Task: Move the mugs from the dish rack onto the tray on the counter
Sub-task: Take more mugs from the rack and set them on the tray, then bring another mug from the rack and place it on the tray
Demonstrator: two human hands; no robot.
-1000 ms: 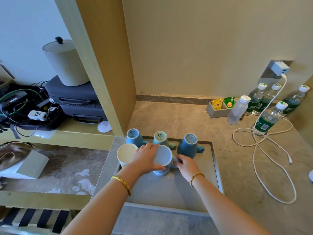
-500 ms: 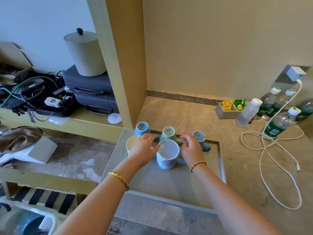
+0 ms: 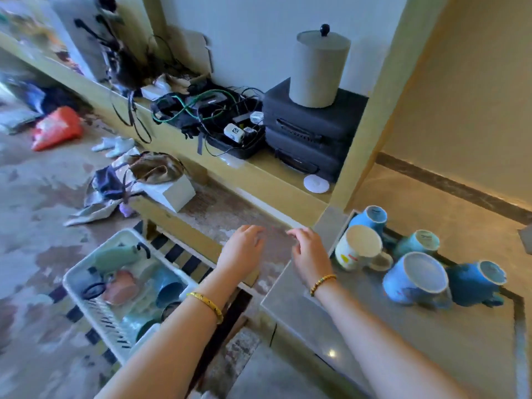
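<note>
— Nearest the camera? 
— Two bare forearms, each with a gold bracelet. The left hand (image 3: pixel 243 250) and right hand (image 3: pixel 309 251) hover side by side, fingers loosely spread, holding nothing.

— And the mugs? 
— Five stand upside down on the tray (image 3: pixel 431 341) at right: a cream mug (image 3: pixel 359 249), a big blue mug (image 3: pixel 414 279), a dark blue mug (image 3: pixel 475 280), and two pale blue ones behind. More sit blurred in the white rack (image 3: pixel 95 309), lower left.

— Beyond? 
— A lidded canister (image 3: pixel 318 67) on dark cases (image 3: pixel 308 133), beside tangled cables.
</note>
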